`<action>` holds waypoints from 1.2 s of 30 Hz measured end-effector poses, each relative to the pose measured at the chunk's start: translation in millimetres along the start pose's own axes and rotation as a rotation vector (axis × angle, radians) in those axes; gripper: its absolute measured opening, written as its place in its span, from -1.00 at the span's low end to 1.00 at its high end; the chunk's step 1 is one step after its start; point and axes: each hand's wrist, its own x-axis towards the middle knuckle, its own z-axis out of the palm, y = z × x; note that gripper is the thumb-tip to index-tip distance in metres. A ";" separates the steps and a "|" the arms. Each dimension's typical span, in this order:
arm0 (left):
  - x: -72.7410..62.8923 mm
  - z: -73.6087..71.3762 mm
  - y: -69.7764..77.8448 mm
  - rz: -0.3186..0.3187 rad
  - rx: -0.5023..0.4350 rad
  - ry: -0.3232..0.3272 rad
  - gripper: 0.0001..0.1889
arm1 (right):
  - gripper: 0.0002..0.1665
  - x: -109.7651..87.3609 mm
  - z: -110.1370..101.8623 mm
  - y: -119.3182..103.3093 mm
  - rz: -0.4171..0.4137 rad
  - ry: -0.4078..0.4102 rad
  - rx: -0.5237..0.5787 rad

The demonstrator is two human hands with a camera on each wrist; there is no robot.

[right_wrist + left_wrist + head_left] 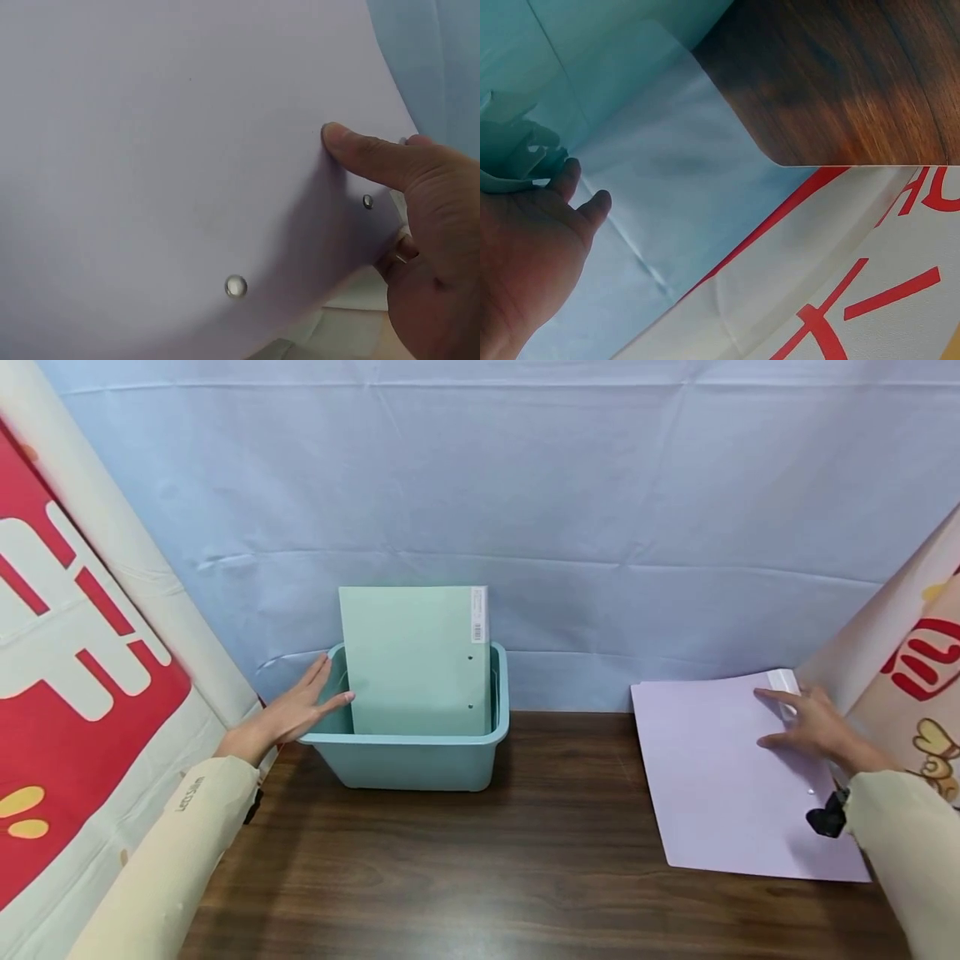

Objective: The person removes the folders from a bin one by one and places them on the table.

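A mint-green file binder stands upright in a blue plastic bin, leaning toward the back, its white label at upper right. My left hand is at the bin's left rim, fingers extended and thumb pointing at the binder's left edge; whether the thumb touches it I cannot tell. A lilac file binder lies at the right. My right hand holds its right edge near the white label. In the right wrist view, the thumb presses the cover and the other fingers are mostly hidden behind the edge, near metal rivets.
The brown wood-grain table runs between the bin and the lilac binder. Behind it hangs a pale blue cloth. Printed red-and-white cloth closes off the left side, and another printed cloth the right.
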 end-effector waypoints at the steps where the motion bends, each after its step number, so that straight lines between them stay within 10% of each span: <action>1: 0.2 -0.1 0.5 -0.001 -0.003 -0.001 -0.05 | 0.15 -0.8 1.3 2.7 -0.001 -0.003 -0.007; 36: 4.7 -0.7 -1.6 -0.007 0.007 0.000 -0.03 | 0.01 -2.2 37.3 60.7 -0.013 -0.092 0.046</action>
